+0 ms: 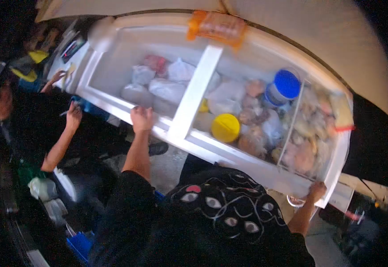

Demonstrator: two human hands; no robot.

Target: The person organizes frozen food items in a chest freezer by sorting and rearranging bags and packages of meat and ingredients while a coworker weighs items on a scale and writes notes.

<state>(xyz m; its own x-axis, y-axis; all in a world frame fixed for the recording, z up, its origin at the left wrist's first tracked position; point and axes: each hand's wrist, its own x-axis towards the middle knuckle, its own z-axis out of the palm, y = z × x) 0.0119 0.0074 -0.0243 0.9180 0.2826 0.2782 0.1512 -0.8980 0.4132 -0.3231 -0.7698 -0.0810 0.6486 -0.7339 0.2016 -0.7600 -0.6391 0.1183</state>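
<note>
A long white chest freezer point(234, 155) stands open in front of me, a white bar point(198, 91) crossing its middle. My left hand point(142, 119) is closed over the near edge, left of the bar. At the near right corner, my right hand point(317, 191) is wrapped round the rim. White bags point(169, 89) and a red bag point(156, 64) lie in the left part. In the right part are a blue-lidded tub point(286, 84), a yellow lid point(225, 127) and several bags of food point(252, 111). A wire divider point(293, 122) stands near the right end.
An orange packet point(216, 29) lies on the freezer's far edge. At the left is another person, whose hand point(74, 114) holds a thin object. That person's other hand point(58, 76) is by a pale surface point(63, 66). A blue crate point(79, 244) is at the lower left.
</note>
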